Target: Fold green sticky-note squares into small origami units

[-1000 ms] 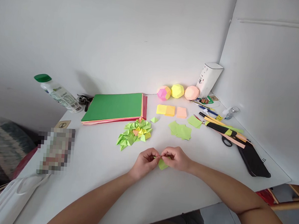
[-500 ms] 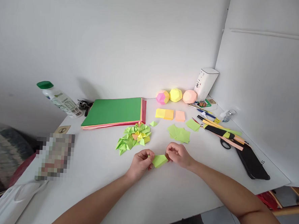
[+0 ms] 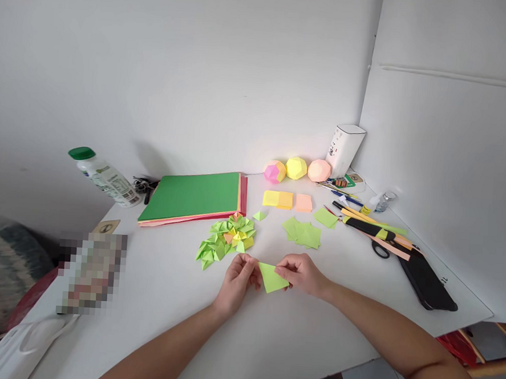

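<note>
Between my hands is a lime green square of paper (image 3: 272, 278), tilted with one corner pointing down toward me. My left hand (image 3: 238, 280) pinches its left corner between thumb and fingers. On the opposite side, my right hand (image 3: 303, 272) grips the right edge, thumb on top. Just beyond my left hand lies a heap of folded paper pieces (image 3: 222, 239), mostly green with some yellow and orange. A few flat green paper squares (image 3: 305, 234) are spread past my right hand. One small folded green piece (image 3: 259, 215) sits apart from the heap.
A stack of coloured sheets (image 3: 195, 191) lies at the back left, near a white bottle (image 3: 108, 178). Three faceted paper balls (image 3: 296, 168) line the wall behind small yellow, orange and pink paper pads (image 3: 278, 199). To the right are a cutter (image 3: 368, 228), scissors (image 3: 380, 249) and a black phone-like object (image 3: 427, 280).
The green paper has turned from a flatter, narrow view to show its square face, corner down. My right hand has moved closer and now grips the paper further in.
</note>
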Available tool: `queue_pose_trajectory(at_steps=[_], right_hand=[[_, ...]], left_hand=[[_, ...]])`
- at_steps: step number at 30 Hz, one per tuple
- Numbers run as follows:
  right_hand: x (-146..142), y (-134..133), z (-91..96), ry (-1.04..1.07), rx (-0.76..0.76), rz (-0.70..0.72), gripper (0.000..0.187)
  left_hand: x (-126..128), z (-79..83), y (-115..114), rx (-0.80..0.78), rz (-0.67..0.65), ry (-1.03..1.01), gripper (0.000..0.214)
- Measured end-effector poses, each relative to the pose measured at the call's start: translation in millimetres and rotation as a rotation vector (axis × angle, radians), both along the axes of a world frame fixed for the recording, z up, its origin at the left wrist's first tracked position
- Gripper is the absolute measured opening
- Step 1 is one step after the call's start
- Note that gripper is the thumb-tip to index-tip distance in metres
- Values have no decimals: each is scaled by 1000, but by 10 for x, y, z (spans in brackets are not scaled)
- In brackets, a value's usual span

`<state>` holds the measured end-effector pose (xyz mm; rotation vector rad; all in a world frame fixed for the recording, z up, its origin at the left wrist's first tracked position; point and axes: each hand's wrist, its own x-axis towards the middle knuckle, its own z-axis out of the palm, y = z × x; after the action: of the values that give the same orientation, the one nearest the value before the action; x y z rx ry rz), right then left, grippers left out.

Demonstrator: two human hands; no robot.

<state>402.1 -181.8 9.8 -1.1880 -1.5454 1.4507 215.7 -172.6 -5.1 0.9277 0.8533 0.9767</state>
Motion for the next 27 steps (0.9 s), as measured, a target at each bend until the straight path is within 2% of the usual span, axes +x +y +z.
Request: queue_pose_trajectory(at_steps=[5, 9, 13, 21, 27], right_hand=[[-22, 10, -14, 83, -63, 11, 27], [-23, 55, -45, 217, -199, -35, 33], [2, 94, -45, 269, -310, -57, 30], [-3, 85, -33, 217, -287, -5, 37], [-29, 71, -88, 183, -257, 9, 32]], left_hand=[[21, -22, -30, 102, -59, 55, 34], [16, -42, -34, 107, -58, 121, 36], [7, -19, -42, 90, -92, 122, 37], [-21, 16, -61, 59, -198, -73, 27], [1, -31, -110, 194, -205, -72, 24]])
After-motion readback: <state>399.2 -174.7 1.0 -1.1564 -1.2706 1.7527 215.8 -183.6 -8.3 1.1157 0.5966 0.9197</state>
